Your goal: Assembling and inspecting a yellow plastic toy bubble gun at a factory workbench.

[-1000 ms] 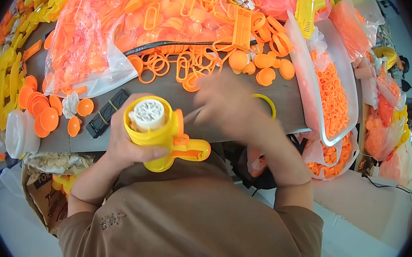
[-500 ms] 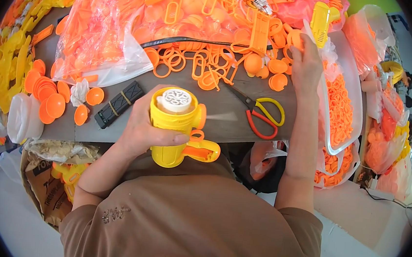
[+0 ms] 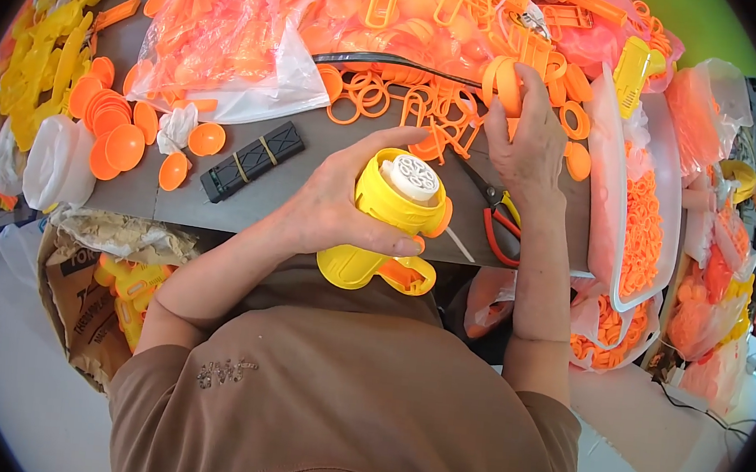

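Observation:
My left hand (image 3: 340,201) is wrapped round a yellow plastic toy body (image 3: 353,265), which stands nearly upright in front of me. A white perforated disc (image 3: 414,176) sits in its open top. An orange round piece (image 3: 440,217) sticks out at its right side, and a yellow looped part with orange inside lies below that. Farther off and to the right, my right hand (image 3: 534,151) has an orange ring (image 3: 502,81) between thumb and fingers, beside the orange pile. Scissors (image 3: 498,215) with red and yellow handles lie on the table, partly behind my right wrist.
Clear bags of orange parts (image 3: 234,35) cover the table's back. Orange cups (image 3: 121,137) and a banded black bundle (image 3: 252,161) lie left. At right stands a white bin (image 3: 655,260) of small orange pieces, with a yellow part (image 3: 632,78) by its rim. A paper bag (image 3: 76,299) stands lower left.
My right hand has come leftward from the pile's right side, carrying the orange ring toward the yellow toy body. My left hand and the toy body have shifted right and up in view.

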Available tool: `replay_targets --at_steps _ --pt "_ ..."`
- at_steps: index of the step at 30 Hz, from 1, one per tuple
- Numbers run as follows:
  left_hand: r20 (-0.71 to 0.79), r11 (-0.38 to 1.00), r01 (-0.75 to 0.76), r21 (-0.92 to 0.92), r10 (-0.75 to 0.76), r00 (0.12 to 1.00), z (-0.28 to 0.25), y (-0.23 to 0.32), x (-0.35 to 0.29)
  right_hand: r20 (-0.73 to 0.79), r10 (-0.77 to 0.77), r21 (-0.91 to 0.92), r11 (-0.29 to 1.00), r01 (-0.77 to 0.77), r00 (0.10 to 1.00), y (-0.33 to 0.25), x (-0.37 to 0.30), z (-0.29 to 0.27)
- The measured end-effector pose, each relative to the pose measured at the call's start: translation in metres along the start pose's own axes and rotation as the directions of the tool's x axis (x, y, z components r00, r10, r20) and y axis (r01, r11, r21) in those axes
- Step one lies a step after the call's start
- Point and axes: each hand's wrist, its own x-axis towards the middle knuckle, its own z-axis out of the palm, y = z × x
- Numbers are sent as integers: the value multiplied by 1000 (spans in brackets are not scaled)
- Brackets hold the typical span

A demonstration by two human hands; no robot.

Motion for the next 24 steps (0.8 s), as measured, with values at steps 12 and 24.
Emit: replay_targets --at_steps 12,24 --pt "-42 999 -37 -18 37 998 -3 -5 6 -216 -128 -31 992 124 968 22 37 7" --pt "-9 987 -158 -39 158 987 -3 5 8 263 -204 912 372 -174 943 -47 -13 -25"
